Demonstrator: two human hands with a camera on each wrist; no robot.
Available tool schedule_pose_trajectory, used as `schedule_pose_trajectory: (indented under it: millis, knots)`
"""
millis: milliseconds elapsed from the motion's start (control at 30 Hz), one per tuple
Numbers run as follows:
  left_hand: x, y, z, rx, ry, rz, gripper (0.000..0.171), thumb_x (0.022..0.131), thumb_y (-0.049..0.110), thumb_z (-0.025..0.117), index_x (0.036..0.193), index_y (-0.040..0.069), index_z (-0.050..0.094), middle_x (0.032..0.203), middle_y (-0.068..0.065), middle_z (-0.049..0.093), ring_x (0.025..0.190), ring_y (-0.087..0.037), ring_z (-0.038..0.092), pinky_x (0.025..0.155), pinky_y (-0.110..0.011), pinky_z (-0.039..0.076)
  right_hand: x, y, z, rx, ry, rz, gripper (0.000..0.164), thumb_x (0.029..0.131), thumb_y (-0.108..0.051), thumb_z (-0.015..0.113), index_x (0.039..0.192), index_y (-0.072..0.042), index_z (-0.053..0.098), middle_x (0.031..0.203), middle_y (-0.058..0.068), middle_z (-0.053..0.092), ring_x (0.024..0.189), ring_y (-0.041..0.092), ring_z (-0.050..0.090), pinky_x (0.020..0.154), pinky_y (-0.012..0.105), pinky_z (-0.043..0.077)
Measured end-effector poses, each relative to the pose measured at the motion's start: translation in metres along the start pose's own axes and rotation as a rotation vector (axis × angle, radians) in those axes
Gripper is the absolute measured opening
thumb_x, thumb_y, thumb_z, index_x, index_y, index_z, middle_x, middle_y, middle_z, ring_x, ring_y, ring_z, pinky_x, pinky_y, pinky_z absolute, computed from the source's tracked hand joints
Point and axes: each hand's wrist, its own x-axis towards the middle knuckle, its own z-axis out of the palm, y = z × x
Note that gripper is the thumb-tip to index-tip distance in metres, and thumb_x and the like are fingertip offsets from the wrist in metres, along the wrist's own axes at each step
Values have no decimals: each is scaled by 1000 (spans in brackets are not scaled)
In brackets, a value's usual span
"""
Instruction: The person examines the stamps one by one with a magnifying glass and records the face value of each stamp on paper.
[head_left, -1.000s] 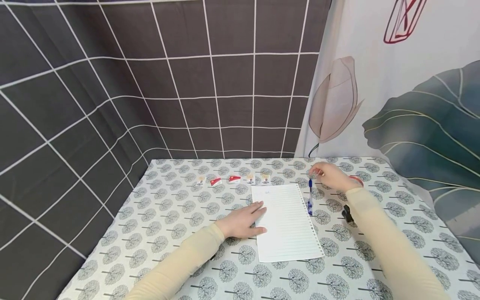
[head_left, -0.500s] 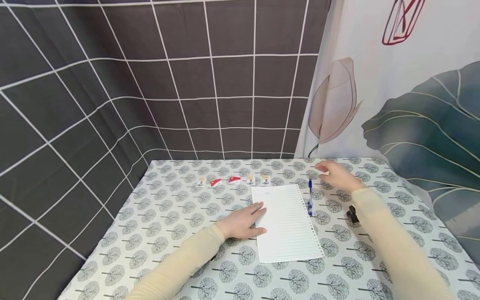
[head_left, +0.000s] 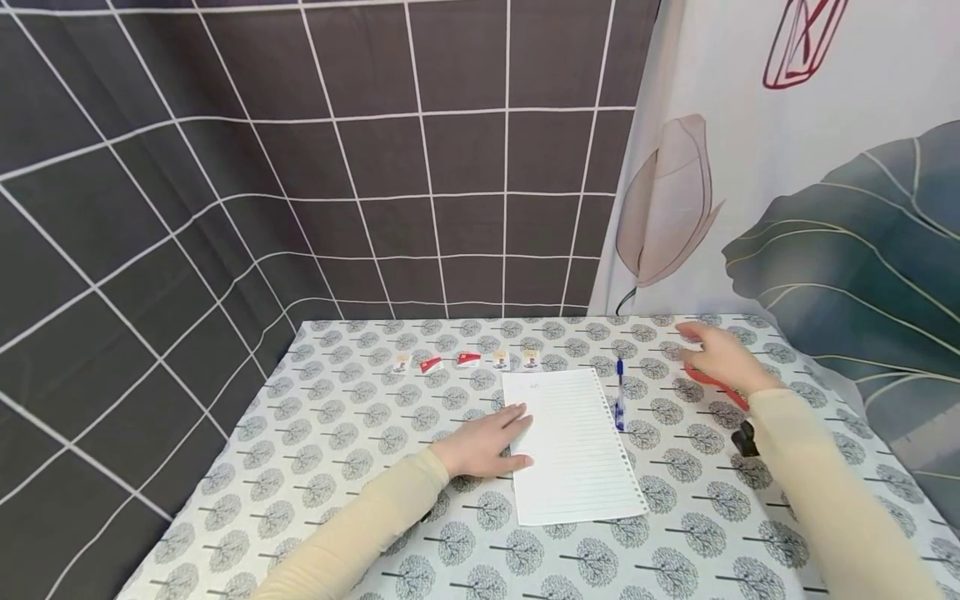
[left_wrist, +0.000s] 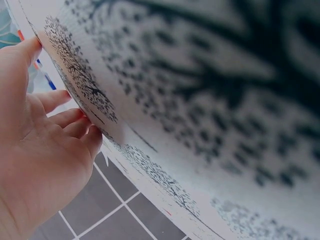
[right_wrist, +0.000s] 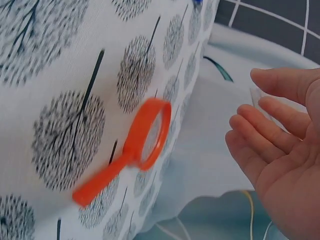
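Observation:
My left hand point(head_left: 483, 442) rests with spread fingers on the left edge of a lined sheet of paper point(head_left: 577, 450), which has a small faint mark near its top. Beside the paper's punched right edge lies a blue pen point(head_left: 620, 400). At the right of the table, my right hand point(head_left: 722, 357) is just above an orange-red magnifying glass point(head_left: 726, 392) and partly hides it. In the right wrist view the whole magnifying glass point(right_wrist: 102, 180) lies on the cloth, apart from the right hand point(right_wrist: 285, 140), whose fingers are relaxed and hold nothing.
Several small cards lie in a row behind the paper, among them a red-and-white card point(head_left: 468, 359) and a pale card point(head_left: 531, 360). A tree-patterned cloth point(head_left: 337, 492) covers the table. Dark gridded fabric point(head_left: 465, 158) hangs behind it.
My right hand has moved from beside the top of the pen rightward to above the magnifying glass, whose handle now shows. The left hand and paper have stayed put.

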Motion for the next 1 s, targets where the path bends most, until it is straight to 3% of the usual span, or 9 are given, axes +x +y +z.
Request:
schedule_pose_trajectory:
  millis: [367,600,1000]
  knots:
    - [0,-1,3,-9,3,6,78,102,58,46,159,9,29,167,-11,19,152,-25,23,123,-36,22,-26,25,-14,22,-13,93,61,101,-18,59,144,19,36,141,43,40,123,59,45,94,69,45]
    - [1,-1,2,-3,13,5,78,101,58,46,159,10,29,167,-11,20,152,-24,23,123,-35,22,-39,40,-15,-16,-10,107,57,96,-12,62,135,24,42,129,46,48,115,60,49,89,68,48]
    - [0,0,1,-1,7,1,79,101,60,46,159,9,29,166,-11,20,151,-25,23,123,-36,23,-56,63,-7,-39,-55,167,56,94,-18,67,127,23,49,114,40,59,100,52,60,77,60,53]
